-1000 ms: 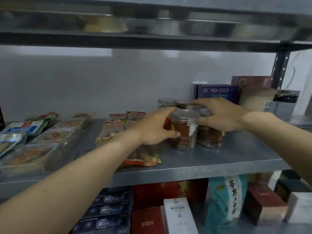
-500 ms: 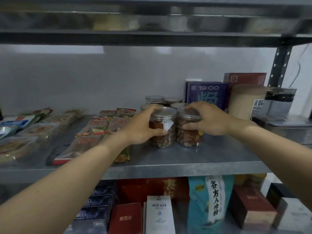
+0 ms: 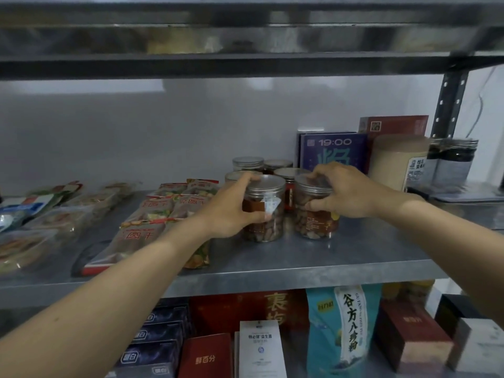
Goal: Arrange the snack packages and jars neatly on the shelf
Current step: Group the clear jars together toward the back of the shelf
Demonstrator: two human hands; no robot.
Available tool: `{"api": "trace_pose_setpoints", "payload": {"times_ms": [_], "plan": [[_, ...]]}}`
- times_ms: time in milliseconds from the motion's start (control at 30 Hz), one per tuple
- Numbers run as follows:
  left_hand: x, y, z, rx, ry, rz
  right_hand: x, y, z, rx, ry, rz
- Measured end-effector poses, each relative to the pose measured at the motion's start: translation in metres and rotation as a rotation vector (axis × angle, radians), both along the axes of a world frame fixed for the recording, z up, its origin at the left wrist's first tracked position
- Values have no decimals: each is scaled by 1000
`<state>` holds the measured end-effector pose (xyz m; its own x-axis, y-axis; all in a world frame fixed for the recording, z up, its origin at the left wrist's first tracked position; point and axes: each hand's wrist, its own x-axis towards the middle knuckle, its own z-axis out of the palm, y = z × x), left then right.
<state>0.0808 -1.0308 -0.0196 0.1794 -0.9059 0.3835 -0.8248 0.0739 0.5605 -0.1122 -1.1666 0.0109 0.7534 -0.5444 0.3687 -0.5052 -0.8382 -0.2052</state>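
Two clear jars of nuts with silver lids stand side by side near the front of the grey metal shelf (image 3: 313, 266). My left hand (image 3: 231, 211) grips the left jar (image 3: 268, 214) from its left side, thumb across the front. My right hand (image 3: 346, 190) grips the right jar (image 3: 313, 222), fingers curled over its lid and thumb on its front. Several more silver-lidded jars (image 3: 248, 162) stand in rows behind them. Snack packages with red print (image 3: 152, 214) lie in rows to the left, partly under my left forearm.
More flat snack packets (image 3: 35, 222) fill the shelf's left end. A purple box (image 3: 334, 152), a red box (image 3: 392, 125), a beige canister (image 3: 395, 159) and a dark-lidded jar (image 3: 458, 156) stand at the back right. Boxes and a teal bag (image 3: 343, 331) sit on the shelf below.
Both hands have settled on the two front jars, which now stand side by side a little nearer the shelf's front. The camera view has shifted right.
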Motion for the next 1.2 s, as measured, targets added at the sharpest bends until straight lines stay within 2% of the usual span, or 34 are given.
{"api": "trace_pose_setpoints", "payload": {"times_ms": [600,900,1100,1200], "plan": [[-29,-55,-7,42,2,-57,-62,-14,4,26,11,-174],[-38,-58,-5,29,16,-70,-63,-17,5,7,47,-182],[-37,-49,6,36,9,-53,-55,-17,20,-9,168,-182],[-26,-38,19,-32,48,-11,-36,-12,39,-44,116,-131]]}}
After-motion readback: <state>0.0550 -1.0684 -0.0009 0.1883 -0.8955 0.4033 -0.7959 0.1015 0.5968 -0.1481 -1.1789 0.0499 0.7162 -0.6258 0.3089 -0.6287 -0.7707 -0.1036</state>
